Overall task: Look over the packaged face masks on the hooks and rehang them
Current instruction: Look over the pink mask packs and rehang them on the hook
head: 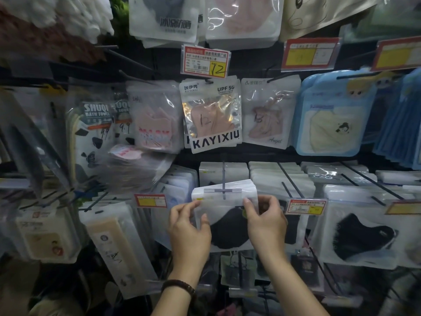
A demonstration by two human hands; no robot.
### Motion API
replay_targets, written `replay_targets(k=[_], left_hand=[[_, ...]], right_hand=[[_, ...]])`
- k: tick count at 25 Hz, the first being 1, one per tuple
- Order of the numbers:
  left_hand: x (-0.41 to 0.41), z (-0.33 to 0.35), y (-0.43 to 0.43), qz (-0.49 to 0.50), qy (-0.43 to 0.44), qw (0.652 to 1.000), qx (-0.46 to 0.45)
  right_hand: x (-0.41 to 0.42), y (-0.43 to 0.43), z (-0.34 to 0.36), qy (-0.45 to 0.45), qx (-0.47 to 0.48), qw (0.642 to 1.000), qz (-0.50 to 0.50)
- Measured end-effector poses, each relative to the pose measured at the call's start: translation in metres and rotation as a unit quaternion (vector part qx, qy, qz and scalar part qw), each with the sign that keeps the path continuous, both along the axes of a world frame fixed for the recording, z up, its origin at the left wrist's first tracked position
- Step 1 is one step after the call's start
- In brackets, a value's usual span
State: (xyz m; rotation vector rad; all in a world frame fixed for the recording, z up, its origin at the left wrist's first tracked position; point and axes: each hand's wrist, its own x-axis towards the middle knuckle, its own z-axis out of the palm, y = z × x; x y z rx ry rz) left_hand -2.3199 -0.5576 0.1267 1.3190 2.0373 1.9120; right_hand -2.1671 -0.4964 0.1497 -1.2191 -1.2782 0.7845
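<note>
A stack of clear packets with a black face mask (pixel 227 226) inside hangs near the tip of a metal hook (pixel 224 179), in the lower middle of the display. My left hand (pixel 189 231) pinches the packets' left edge between thumb and fingers. My right hand (pixel 265 222) grips the right edge, thumb on the front. The hook's end bar (pixel 222 191) lies across the packets' top. More mask packets hang behind on the same hook (pixel 222 172).
Rows of hooks carry other packets: a KAYIXIU pink mask (pixel 213 115), a blue packet (pixel 330 115), a black mask packet (pixel 362 236) at right, bath towels (pixel 95 124) at left. Red price tags (pixel 205 61) stick out from hook ends.
</note>
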Motion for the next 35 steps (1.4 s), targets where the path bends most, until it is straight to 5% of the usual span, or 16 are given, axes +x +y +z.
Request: replay_targets(k=[6,9,13,19,26,32,35], left_hand=[[-0.008,0.008,-0.021,-0.021,0.064,0.998,-0.001],[-0.021,0.029,-0.043,-0.119,0.107,0.984,-0.078],[-0.043,0.087,-0.084,-0.217,0.135,0.958,-0.127],[-0.117,0.151,-0.092,-0.095,0.299,0.945,-0.091],[-0.210,0.193,-0.050,0.026,0.492,0.834,-0.249],[-0.257,0.202,-0.006,-0.026,0.574,0.776,-0.262],[-0.271,0.199,0.012,-0.095,0.572,0.775,-0.250]], right_hand=[[-0.003,-0.038,0.000,-0.089,0.025,0.995,-0.028],[0.015,-0.062,0.028,-0.198,0.016,0.971,0.132],[0.013,-0.085,0.101,-0.172,0.048,0.937,0.302],[-0.059,-0.044,0.176,-0.354,0.221,0.849,0.325],[-0.153,0.027,0.186,-0.503,0.245,0.774,0.297],[-0.187,0.038,0.165,-0.540,0.242,0.752,0.291],[-0.197,0.035,0.164,-0.560,0.226,0.753,0.262]])
